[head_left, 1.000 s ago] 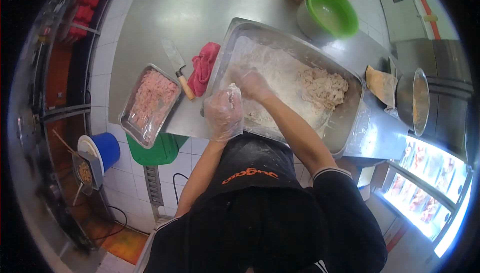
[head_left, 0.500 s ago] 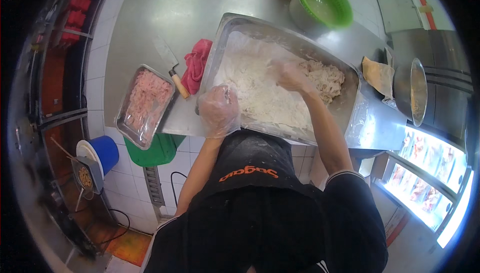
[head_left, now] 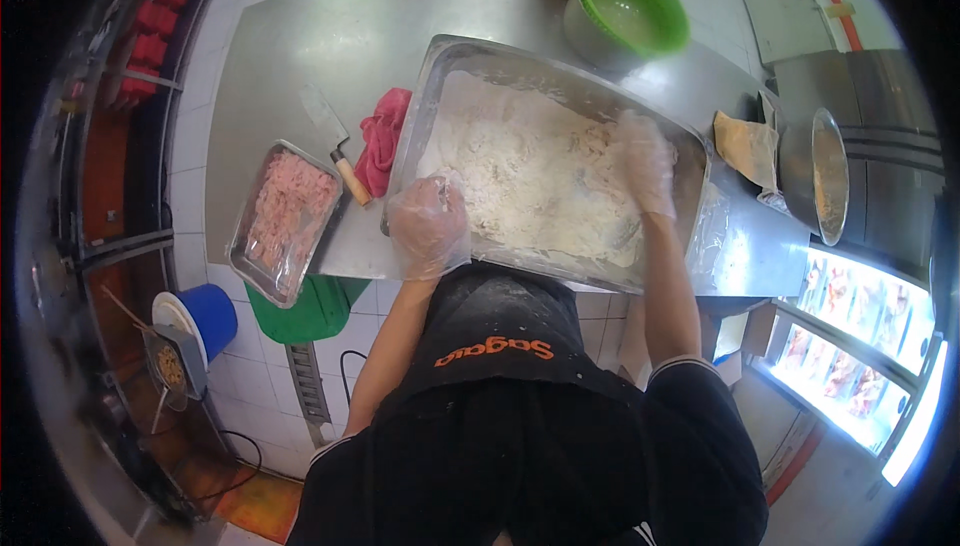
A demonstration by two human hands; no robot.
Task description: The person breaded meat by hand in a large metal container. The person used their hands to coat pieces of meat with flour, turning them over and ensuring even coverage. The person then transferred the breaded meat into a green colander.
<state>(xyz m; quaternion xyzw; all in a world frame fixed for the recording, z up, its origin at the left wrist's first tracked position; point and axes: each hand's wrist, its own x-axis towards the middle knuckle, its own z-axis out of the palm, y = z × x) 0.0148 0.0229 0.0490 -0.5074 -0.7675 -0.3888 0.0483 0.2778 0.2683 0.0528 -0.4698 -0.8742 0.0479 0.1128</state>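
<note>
A large steel tray (head_left: 425, 106) holds a spread of white flour (head_left: 500, 146) with lumpy coated bits in it. My left hand (head_left: 428, 229), in a clear plastic glove, is closed over the tray's near left corner. Toward the tray's right end, my right hand (head_left: 645, 166), also gloved, reaches over the flour. Motion smears its fingers, and whether anything is in them does not show. Left of the big tray, a smaller metal tray (head_left: 240, 256) contains pale pink raw meat pieces (head_left: 290, 196).
A knife (head_left: 335, 141) with a wooden handle lies beside a crumpled pink cloth (head_left: 380, 141). A green strainer (head_left: 635, 6) sits in a metal pot at the back right. Farther right are an open bag (head_left: 745, 149) and a steel bowl (head_left: 828, 176). Below the steel table (head_left: 270, 56) stands a green bin (head_left: 300, 308).
My right hand has moved from the tray's middle toward its right end. The coated lump there is now spread or covered. My left hand stays at the tray's corner.
</note>
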